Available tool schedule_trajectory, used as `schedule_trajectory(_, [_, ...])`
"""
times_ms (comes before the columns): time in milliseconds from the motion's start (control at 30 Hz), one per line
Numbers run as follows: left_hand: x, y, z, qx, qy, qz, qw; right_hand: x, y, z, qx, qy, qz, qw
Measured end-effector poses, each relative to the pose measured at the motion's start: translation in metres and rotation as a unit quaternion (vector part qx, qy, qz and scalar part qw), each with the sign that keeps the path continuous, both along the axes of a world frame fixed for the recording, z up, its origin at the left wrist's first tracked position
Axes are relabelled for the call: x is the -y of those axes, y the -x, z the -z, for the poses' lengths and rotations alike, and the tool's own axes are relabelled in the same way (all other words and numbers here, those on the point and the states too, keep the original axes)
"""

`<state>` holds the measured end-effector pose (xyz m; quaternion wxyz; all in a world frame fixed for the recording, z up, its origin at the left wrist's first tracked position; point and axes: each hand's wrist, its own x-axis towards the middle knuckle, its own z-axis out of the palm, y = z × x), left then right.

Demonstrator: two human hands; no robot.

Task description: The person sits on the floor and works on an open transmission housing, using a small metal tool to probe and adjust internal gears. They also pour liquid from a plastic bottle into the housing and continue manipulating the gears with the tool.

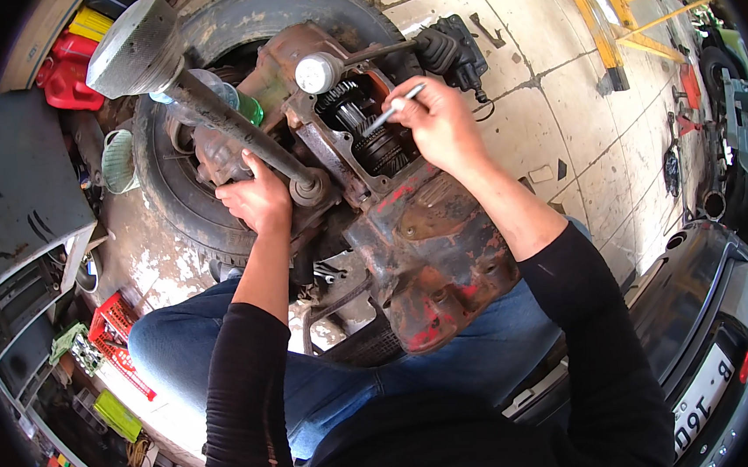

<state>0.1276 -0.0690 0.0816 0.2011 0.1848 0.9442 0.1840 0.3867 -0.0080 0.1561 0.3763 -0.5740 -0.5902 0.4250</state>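
A rusty gearbox [445,237] leans before me between my legs, its top opening baring dark metal gears [380,145]. My right hand [445,127] pinches a slim grey rod [395,109], its tip pointing down at the gears. My left hand [258,194] is curled against the gearbox's rusty side housing, under a long metal shaft [238,130] with a wide drum-like end [136,50]; what its fingertips press on is partly hidden. Beside the opening stands a white round cap [319,73].
A big tyre [173,188] lies under and behind the gearbox. On the tiles sits a dark lever assembly [456,51]. A yellow steel frame [608,31] stands far right, a car's rear [704,295] near right. At left are a metal cabinet [24,191] and a red crate [118,328].
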Motion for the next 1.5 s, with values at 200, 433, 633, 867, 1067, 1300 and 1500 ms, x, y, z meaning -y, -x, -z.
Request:
schedule_trajectory(200, [0.001,0.003,0.002,-0.010,-0.006,-0.001,1.000,-0.002,0.000,-0.017,0.042,-0.094,-0.015,0.995])
schedule_trajectory(433, [0.002,0.007,0.007,-0.023,-0.001,0.003,1.000,-0.002,0.001,-0.025,0.101,-0.031,-0.046,0.993])
schedule_trajectory(633, [0.000,0.002,-0.001,0.000,0.002,-0.007,1.000,-0.005,0.000,-0.017,0.072,-0.029,-0.045,0.996])
schedule_trajectory(867, [0.000,0.004,0.009,-0.010,-0.009,0.003,1.000,-0.007,-0.007,-0.006,-0.007,0.041,-0.005,0.999])
schedule_trajectory(1067, [0.003,0.012,0.019,-0.050,-0.003,-0.011,0.999,-0.005,0.002,-0.016,0.012,-0.010,-0.013,1.000])
schedule_trajectory(1300, [0.002,0.006,0.017,-0.041,0.000,0.003,0.999,-0.004,-0.004,-0.011,-0.029,0.047,-0.020,0.998])
schedule_trajectory(1500, [0.003,0.009,0.015,-0.051,0.006,0.001,0.999,-0.004,-0.004,-0.038,0.054,0.091,-0.044,0.993])
